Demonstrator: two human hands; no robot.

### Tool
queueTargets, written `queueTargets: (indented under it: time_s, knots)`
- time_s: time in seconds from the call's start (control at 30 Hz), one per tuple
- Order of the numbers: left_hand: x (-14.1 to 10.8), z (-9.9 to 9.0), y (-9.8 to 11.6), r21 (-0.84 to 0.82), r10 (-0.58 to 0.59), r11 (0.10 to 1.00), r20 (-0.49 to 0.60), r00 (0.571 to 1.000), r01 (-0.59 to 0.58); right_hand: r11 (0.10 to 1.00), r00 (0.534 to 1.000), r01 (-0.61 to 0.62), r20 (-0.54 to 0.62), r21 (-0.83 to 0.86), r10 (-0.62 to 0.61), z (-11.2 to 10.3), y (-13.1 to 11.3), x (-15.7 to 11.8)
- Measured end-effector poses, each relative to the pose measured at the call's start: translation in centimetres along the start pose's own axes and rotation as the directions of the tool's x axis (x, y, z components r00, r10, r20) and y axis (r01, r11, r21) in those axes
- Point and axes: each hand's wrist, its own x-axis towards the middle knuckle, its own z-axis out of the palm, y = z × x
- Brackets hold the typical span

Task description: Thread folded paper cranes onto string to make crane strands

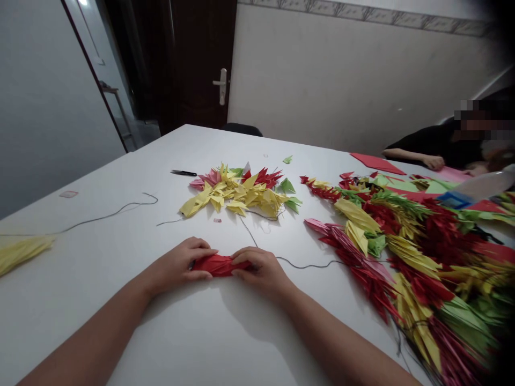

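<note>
Paper point(219, 265), red and folded, is pinched between the left hand point(177, 266) and right hand point(263, 271), apparently being shaped; the next move likely calls for even finger pressure, clear of the cord point(308, 267) right of the grip.

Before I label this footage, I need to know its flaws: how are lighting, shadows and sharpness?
Head view: dim, with soft shadows on the white table below the left hand and right hand; the red paper between them looks fairly clear; the folded-paper heap fades darker toward the right edge; pixel blocks hide part of a person there.
</note>
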Motion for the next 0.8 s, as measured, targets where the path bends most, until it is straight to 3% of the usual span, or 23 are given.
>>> queueTargets:
  time_s: [0.13,0.27,0.33,0.43,0.53,0.8]
  knots:
    - [0.8,1.5,0.7,0.127,0.066,0.99,-0.083,0.994,-0.056,1.0,1.0,-0.002,0.007,-0.008,0.002,0.1,0.0,0.0]
    - [1.5,3.2,2.1,0.211,0.15,0.97,-0.139,0.979,-0.118,0.996,0.991,0.087,0.098,0.006,-0.087,0.2,-0.6,-0.1]
    - [1.7,3.6,2.4,0.228,0.139,0.968,-0.134,0.981,-0.106,0.991,0.984,0.132,0.121,0.025,-0.134,0.1,-0.9,-0.2]
    - [1.6,3.5,2.4,0.257,0.102,0.964,-0.104,0.989,-0.072,0.99,0.991,0.131,0.028,-0.042,-0.13,-0.2,-0.9,-0.4]
    - [1.3,3.3,1.9,0.264,0.097,0.962,-0.095,0.991,-0.069,0.976,0.998,0.045,-0.037,-0.211,-0.054,-0.2,-0.6,-0.7]
    - [0.4,2.5,1.2,0.171,0.097,0.982,-0.128,0.987,-0.075,0.913,0.997,0.029,0.08,-0.407,0.004,-0.3,-0.2,-0.8]
